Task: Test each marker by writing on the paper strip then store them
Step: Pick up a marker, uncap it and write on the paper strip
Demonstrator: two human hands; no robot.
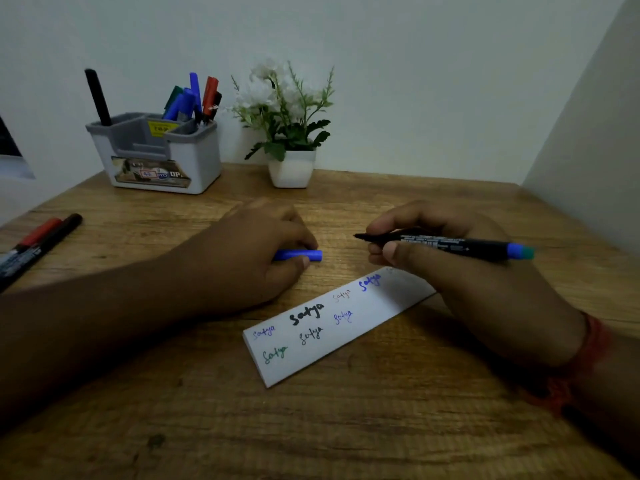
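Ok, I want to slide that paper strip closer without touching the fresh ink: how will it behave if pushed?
The paper strip lies flat on the wooden table, so it probably slides easily and feels light. It looks thin, so a push at one end may buckle or swivel it. The right hand partly overlaps its far end.

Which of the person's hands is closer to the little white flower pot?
Left. The left hand lies just in front of the flower pot; the right hand sits farther off to its right.

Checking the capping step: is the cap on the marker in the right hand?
No, the left hand holds the blue cap apart from the marker.
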